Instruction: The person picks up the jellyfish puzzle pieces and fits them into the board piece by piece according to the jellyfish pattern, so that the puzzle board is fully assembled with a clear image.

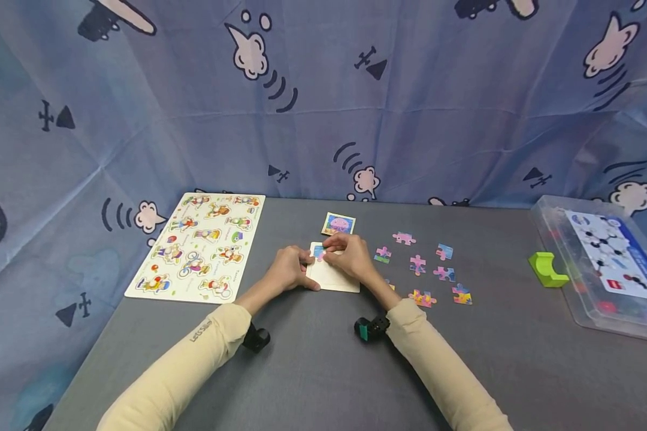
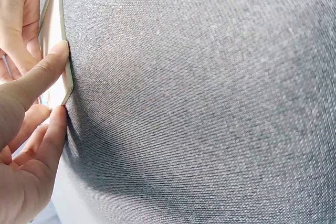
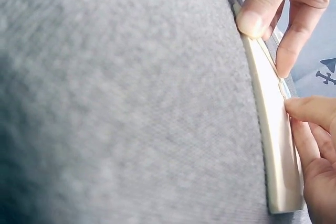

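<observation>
A cream puzzle tray [image 1: 331, 280] lies flat in front of me, with blue and pink puzzle pieces [image 1: 318, 251] in its far left corner. My left hand [image 1: 288, 268] grips the tray's left side, thumb at the near edge and fingers along the left edge. With thumb and fingertips, my right hand [image 1: 350, 256] pinches a puzzle piece over the tray's far part; the fingers mostly hide it. In the right wrist view, the right thumb [image 3: 299, 107] sits right at the tray surface. Behind the tray is a small picture card [image 1: 338, 224] with a pink figure.
Several loose puzzle pieces [image 1: 417, 264] lie to the right of the tray. A large board of cartoon figures [image 1: 199, 245] is on the left. Far right are a green arched block [image 1: 546, 270] and a clear plastic box [image 1: 609, 269]. A patterned blue curtain [image 1: 313, 120] hangs behind the table.
</observation>
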Tool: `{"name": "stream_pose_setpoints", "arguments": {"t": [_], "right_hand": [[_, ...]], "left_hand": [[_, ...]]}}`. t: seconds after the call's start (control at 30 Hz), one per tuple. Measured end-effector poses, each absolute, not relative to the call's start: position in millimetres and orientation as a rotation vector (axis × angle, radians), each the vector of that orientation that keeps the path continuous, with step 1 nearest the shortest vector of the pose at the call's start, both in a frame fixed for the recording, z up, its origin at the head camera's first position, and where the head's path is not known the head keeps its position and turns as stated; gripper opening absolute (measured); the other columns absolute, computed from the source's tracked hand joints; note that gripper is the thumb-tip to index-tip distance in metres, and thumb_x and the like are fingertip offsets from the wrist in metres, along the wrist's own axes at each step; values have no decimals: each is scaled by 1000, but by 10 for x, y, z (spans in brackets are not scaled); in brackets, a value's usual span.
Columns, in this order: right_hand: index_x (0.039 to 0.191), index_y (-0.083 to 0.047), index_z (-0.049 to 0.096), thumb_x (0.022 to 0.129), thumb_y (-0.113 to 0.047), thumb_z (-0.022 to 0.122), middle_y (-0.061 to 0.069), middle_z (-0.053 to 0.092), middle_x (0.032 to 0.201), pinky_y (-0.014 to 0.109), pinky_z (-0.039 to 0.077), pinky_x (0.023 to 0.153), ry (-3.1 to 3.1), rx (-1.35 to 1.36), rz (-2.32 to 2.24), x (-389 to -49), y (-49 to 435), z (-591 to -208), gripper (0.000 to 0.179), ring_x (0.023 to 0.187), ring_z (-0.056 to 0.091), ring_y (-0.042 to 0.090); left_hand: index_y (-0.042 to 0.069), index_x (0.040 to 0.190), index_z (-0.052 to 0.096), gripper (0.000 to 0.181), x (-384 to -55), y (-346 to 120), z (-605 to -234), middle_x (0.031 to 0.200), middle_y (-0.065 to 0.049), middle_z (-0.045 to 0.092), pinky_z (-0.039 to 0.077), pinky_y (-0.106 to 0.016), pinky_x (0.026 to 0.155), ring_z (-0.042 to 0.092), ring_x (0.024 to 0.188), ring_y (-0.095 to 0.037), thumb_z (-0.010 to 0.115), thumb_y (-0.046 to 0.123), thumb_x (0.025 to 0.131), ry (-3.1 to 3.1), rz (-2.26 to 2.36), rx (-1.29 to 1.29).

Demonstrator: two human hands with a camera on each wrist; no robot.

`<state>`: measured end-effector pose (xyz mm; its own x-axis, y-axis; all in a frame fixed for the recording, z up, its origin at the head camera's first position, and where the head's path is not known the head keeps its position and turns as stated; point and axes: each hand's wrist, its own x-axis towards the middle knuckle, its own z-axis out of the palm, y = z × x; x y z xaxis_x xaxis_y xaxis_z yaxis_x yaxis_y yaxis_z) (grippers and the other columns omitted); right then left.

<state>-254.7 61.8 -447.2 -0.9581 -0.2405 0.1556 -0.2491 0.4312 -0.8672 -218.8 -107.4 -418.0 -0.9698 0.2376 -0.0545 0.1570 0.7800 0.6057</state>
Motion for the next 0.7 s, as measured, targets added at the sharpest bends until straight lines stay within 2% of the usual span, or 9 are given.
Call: {"name": "stream_pose_setpoints", "arguments": {"t": [0.13, 0.33, 0.4, 0.5, 0.6, 0.7], "right_hand": [[98, 5, 69, 77, 6, 75, 17, 70, 90, 20, 48, 68, -2620, 466, 1665, -2540, 622, -4460, 21, 84, 68, 26], [104, 13, 63, 78, 11, 72, 28, 66, 101, 22, 52, 73, -2502, 474, 1940, -2539, 717, -4431, 27, 92, 66, 36], [107, 15, 62, 79, 12, 71, 30, 64, 105, 22, 52, 74, -2468, 453, 2026, -2544, 772, -4412, 30, 93, 66, 34], [111, 15, 60, 80, 11, 70, 32, 62, 109, 20, 52, 73, -2444, 425, 2102, -2563, 864, -4393, 33, 90, 67, 24], [114, 15, 58, 81, 10, 70, 34, 60, 112, 20, 51, 73, -2434, 414, 2132, -2577, 969, -4385, 36, 87, 67, 15], [116, 15, 58, 81, 6, 71, 34, 59, 112, 20, 51, 74, -2427, 396, 2132, -2590, 1068, -4382, 38, 86, 66, 13]], "left_hand": [[-2, 111, 69, 64, -2196, -1080, -4190, 123, -12, 63, 47, -34, 84, 60, 96, -25, 94, 19, 55, 2848, 952, 321], [-2, 111, 69, 65, -2201, -1069, -4202, 122, -12, 63, 47, -34, 85, 60, 104, -26, 94, 19, 55, 2843, 969, 309], [-2, 111, 68, 65, -2192, -1063, -4189, 123, -12, 63, 48, -34, 83, 60, 101, -26, 94, 18, 55, 2828, 981, 291], [-2, 112, 68, 65, -2185, -1058, -4172, 123, -13, 62, 48, -32, 81, 60, 101, -26, 94, 17, 55, 2817, 986, 272], [-2, 112, 68, 66, -2186, -1056, -4174, 124, -13, 62, 48, -28, 73, 61, 87, -23, 94, 16, 54, 2809, 989, 262], [-2, 112, 68, 66, -2186, -1058, -4179, 126, -13, 61, 44, -23, 66, 57, 73, -16, 94, 15, 54, 2802, 991, 250]]}}
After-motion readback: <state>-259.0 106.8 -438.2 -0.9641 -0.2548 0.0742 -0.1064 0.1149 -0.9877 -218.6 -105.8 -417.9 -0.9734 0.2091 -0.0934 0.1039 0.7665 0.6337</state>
